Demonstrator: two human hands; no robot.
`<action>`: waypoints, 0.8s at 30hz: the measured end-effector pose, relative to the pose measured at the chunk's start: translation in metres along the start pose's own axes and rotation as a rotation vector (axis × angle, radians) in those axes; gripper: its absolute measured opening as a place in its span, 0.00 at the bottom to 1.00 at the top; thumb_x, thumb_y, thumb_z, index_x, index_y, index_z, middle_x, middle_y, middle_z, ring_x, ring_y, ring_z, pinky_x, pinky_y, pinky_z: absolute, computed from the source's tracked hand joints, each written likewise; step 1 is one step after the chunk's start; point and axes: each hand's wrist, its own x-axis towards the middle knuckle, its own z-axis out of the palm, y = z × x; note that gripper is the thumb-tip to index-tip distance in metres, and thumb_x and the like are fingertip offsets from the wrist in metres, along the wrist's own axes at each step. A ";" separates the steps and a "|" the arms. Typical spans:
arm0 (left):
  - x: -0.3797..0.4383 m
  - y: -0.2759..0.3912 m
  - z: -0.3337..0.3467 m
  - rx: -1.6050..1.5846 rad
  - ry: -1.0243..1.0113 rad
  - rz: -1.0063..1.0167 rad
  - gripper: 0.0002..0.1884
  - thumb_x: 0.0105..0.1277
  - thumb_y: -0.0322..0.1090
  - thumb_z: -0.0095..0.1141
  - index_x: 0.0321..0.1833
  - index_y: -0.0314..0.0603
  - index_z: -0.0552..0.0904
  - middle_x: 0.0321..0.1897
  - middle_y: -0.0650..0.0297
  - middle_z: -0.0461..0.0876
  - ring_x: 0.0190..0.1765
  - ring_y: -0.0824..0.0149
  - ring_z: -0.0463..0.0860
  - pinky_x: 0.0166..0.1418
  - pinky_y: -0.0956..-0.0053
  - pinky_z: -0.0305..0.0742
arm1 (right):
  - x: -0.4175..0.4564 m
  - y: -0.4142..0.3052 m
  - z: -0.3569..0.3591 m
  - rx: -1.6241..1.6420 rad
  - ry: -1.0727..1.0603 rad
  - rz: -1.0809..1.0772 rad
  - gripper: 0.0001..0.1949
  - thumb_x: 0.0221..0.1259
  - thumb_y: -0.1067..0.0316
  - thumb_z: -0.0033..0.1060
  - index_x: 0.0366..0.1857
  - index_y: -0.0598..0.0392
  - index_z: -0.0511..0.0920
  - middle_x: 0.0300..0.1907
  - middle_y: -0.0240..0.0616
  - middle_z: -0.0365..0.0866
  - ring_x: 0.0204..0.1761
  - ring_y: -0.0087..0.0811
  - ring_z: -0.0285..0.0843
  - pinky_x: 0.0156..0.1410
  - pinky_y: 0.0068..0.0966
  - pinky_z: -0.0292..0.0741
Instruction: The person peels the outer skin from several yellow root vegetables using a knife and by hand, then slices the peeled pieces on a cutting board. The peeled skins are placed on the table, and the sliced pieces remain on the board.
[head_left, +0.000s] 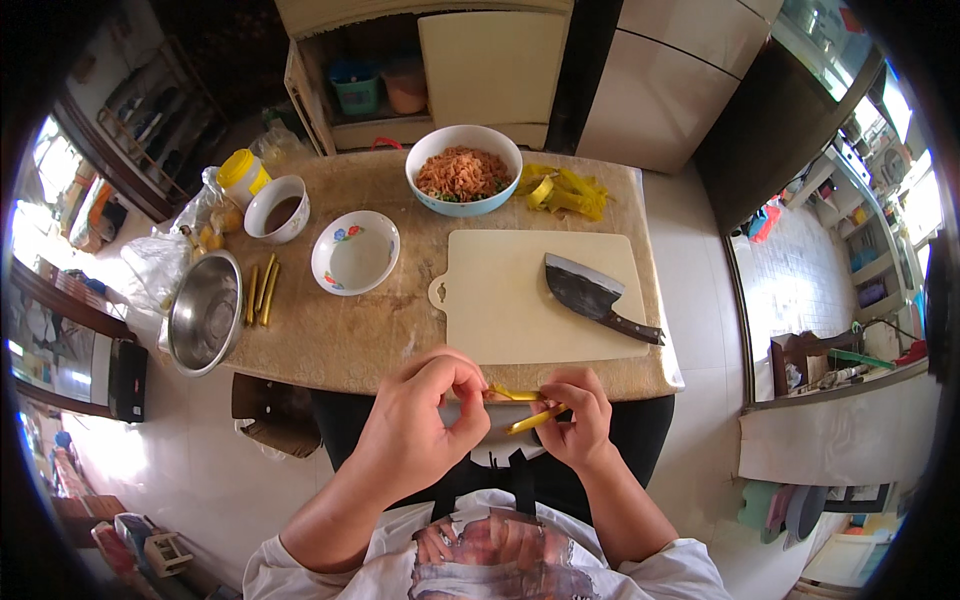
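Observation:
Above my lap, at the table's front edge, my right hand (576, 416) holds two thin sticks in yellow-gold film, which look like sausages. One yellow stick (517, 394) points left towards my left hand (431, 420), whose thumb and forefinger pinch its torn-looking end. Below it, the second stick (536, 420) slants down to the left. Just beyond my hands lies a cream cutting board (495, 300). A cleaver (585, 289) with a dark blade and wooden handle rests on its right half. Several more yellow sticks (262, 292) lie at the table's left.
A bowl (469, 206) of shredded pinkish food with green bits stands at the back, beside crumpled yellow wrapping (577, 191). Leftward are a floral bowl (356, 255), a bowl of dark liquid (279, 214), a yellow-lidded tub (244, 176) and a tilted steel bowl (206, 311).

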 end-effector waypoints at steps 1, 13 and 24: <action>0.000 0.001 -0.001 -0.015 -0.035 -0.032 0.06 0.65 0.21 0.65 0.40 0.34 0.80 0.40 0.57 0.89 0.35 0.63 0.85 0.41 0.74 0.79 | -0.001 0.001 -0.001 0.054 -0.032 0.033 0.17 0.57 0.83 0.74 0.50 0.58 0.80 0.45 0.45 0.86 0.35 0.40 0.88 0.38 0.30 0.83; -0.006 -0.019 0.011 -0.806 -0.240 -0.267 0.04 0.79 0.28 0.57 0.48 0.34 0.82 0.39 0.73 0.80 0.37 0.85 0.72 0.39 0.84 0.68 | -0.029 0.002 0.005 0.768 -0.109 0.429 0.15 0.68 0.81 0.71 0.53 0.59 0.75 0.48 0.36 0.85 0.43 0.21 0.82 0.47 0.19 0.77; -0.009 -0.014 0.028 -1.016 -0.186 -0.480 0.02 0.78 0.27 0.59 0.49 0.38 0.82 0.36 0.74 0.79 0.35 0.82 0.71 0.39 0.84 0.67 | -0.030 -0.015 0.020 1.310 0.010 0.709 0.16 0.72 0.80 0.71 0.52 0.54 0.72 0.49 0.38 0.80 0.47 0.27 0.81 0.49 0.26 0.78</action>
